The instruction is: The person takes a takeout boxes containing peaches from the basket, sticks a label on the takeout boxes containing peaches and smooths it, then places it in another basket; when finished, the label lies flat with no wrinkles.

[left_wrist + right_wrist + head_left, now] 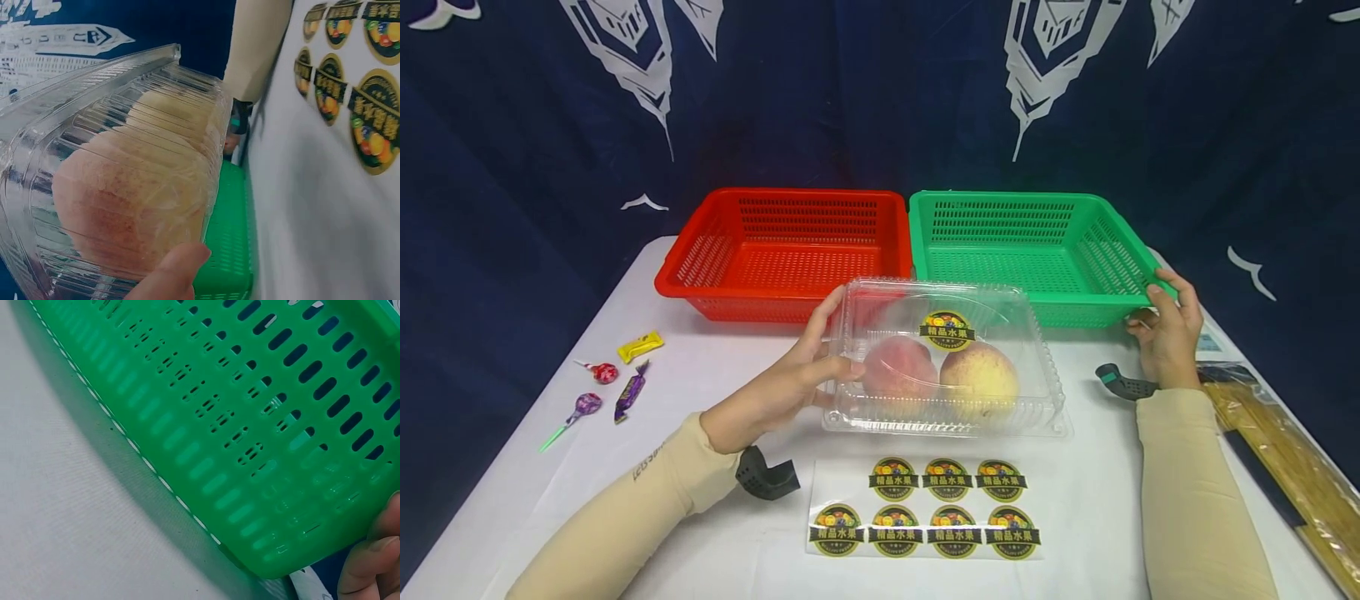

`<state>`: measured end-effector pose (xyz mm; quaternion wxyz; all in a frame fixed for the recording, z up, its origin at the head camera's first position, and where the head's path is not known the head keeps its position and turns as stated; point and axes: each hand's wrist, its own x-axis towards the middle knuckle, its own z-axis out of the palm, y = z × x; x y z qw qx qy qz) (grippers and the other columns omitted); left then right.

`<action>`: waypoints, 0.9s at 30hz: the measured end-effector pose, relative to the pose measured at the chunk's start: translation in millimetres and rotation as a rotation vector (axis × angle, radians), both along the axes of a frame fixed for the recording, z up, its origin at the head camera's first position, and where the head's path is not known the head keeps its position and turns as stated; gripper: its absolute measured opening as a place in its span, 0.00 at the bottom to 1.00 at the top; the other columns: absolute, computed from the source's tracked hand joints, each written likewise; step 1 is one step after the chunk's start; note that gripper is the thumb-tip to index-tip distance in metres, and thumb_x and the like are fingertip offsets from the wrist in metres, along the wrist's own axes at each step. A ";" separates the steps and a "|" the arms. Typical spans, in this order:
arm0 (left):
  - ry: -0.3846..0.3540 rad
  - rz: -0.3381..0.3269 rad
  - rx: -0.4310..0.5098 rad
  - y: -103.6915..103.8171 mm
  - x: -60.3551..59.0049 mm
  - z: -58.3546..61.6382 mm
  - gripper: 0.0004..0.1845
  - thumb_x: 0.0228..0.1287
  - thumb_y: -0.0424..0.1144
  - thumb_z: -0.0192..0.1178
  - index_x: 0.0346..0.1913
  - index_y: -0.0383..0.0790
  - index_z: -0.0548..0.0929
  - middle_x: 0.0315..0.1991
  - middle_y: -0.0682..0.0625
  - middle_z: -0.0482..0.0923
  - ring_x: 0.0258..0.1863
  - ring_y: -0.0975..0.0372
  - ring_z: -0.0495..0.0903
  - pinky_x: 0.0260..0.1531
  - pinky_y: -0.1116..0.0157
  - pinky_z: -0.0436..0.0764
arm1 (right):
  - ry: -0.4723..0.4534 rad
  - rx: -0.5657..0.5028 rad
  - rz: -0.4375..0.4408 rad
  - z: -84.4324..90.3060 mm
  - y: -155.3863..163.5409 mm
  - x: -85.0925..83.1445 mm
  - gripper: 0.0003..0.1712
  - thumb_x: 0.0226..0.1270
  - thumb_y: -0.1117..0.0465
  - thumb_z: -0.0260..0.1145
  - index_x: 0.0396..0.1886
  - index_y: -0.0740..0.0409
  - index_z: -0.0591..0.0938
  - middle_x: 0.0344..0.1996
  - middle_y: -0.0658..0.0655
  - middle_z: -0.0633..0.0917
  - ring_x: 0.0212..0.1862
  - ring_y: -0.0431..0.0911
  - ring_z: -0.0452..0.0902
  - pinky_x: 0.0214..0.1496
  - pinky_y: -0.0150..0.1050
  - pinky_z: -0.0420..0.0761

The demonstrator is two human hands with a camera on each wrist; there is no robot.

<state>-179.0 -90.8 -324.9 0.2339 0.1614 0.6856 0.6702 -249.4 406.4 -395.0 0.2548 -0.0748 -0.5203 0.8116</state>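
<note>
My left hand (pixel 775 396) holds a clear plastic fruit box (pixel 1000 317) by its left side, raised over the table in front of the baskets. Two peaches, one redder (pixel 901 375) and one yellower (pixel 979 379), lie inside. A round black-and-gold sticker (pixel 947 332) is on the lid. In the left wrist view, the thumb (pixel 172 275) presses the ribbed wall of the box; the other fingers are mostly hidden. At the front right corner of the green basket (pixel 1075 310), my right hand (pixel 1172 333) grips the rim. No contents show in this basket.
To the left of the green basket stands a red basket (pixel 760 307). A sheet of several matching stickers (pixel 925 508) lies at the front. Lollipops (pixel 604 372) and wrapped candies (pixel 640 347) are on the left; a plastic-wrapped wooden board (pixel 1285 450) lies along the right edge.
</note>
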 end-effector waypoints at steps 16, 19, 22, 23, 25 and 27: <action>0.035 0.013 0.043 15.0 -25.4 36.8 0.57 0.63 0.44 0.55 0.88 0.68 0.34 0.86 0.44 0.37 0.76 0.38 0.66 0.70 0.26 0.64 | -0.011 0.031 -0.013 -0.8 -2.8 -0.1 0.16 0.83 0.61 0.62 0.65 0.47 0.79 0.49 0.54 0.75 0.29 0.41 0.71 0.26 0.29 0.72; 0.030 0.030 0.052 19.9 -30.4 42.2 0.57 0.62 0.43 0.56 0.88 0.69 0.35 0.85 0.43 0.42 0.75 0.41 0.67 0.71 0.28 0.64 | -0.014 0.037 -0.008 -1.5 -2.3 -0.4 0.16 0.83 0.61 0.62 0.65 0.46 0.78 0.51 0.54 0.75 0.30 0.42 0.72 0.27 0.29 0.72; 0.026 0.046 0.057 25.2 -36.5 47.1 0.56 0.62 0.44 0.58 0.88 0.70 0.37 0.84 0.43 0.46 0.76 0.42 0.65 0.72 0.30 0.64 | -0.019 0.037 -0.005 -2.2 -2.1 -0.5 0.17 0.83 0.60 0.62 0.66 0.46 0.78 0.52 0.54 0.74 0.31 0.42 0.72 0.27 0.30 0.72; 0.027 0.050 0.060 27.1 -38.5 48.7 0.56 0.62 0.45 0.59 0.88 0.70 0.38 0.85 0.45 0.45 0.76 0.43 0.65 0.72 0.30 0.65 | -0.021 0.040 -0.005 -2.4 -2.3 -0.3 0.17 0.83 0.60 0.62 0.66 0.45 0.78 0.53 0.54 0.74 0.31 0.42 0.72 0.27 0.30 0.72; 0.029 0.057 0.062 30.7 -43.6 50.9 0.56 0.62 0.46 0.60 0.88 0.70 0.39 0.85 0.44 0.49 0.76 0.42 0.65 0.72 0.32 0.66 | -0.023 0.044 -0.008 -2.6 -2.8 0.0 0.17 0.83 0.60 0.62 0.66 0.45 0.78 0.53 0.54 0.74 0.31 0.42 0.72 0.26 0.30 0.72; 0.029 0.065 0.065 34.0 -48.6 52.2 0.56 0.62 0.46 0.60 0.88 0.70 0.40 0.84 0.44 0.51 0.75 0.42 0.66 0.72 0.34 0.67 | -0.026 0.055 -0.014 -2.7 -3.6 0.4 0.17 0.84 0.59 0.62 0.66 0.44 0.78 0.53 0.54 0.74 0.31 0.42 0.72 0.27 0.29 0.72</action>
